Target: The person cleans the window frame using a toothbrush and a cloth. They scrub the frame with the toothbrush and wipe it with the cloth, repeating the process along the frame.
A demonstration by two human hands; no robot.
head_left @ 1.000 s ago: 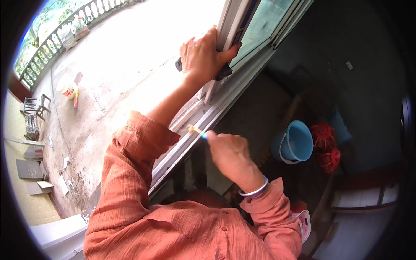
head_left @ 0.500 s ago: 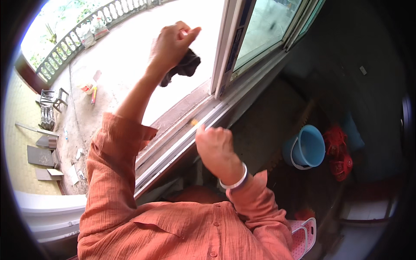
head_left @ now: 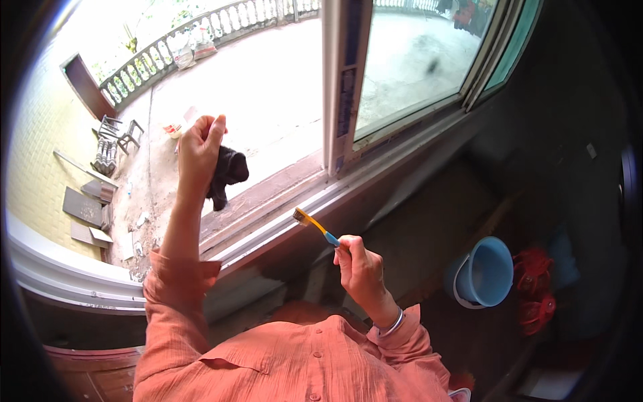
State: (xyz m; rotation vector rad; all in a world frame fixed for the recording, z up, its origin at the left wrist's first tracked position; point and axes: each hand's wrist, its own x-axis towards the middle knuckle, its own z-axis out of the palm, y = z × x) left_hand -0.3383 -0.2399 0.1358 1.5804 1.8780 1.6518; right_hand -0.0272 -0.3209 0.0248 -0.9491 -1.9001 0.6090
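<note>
We are gripping toothbrush (head_left: 319, 225) in right hand (head_left: 362, 269), fingers wrapping blue end, yellow neck and bristles (head_left: 299, 218) jutting beyond fingertips, head showing near window track (head_left: 268, 235). We are clutching black cloth (head_left: 231, 169) in left hand (head_left: 199, 151), fingers curling tight, cloth dangling just right of and below them. Blue bucket (head_left: 494, 264) is standing well right of right-hand fingers.

text: none readable | window frame (head_left: 331, 87): blue strip (head_left: 347, 97), marks illegible
</note>
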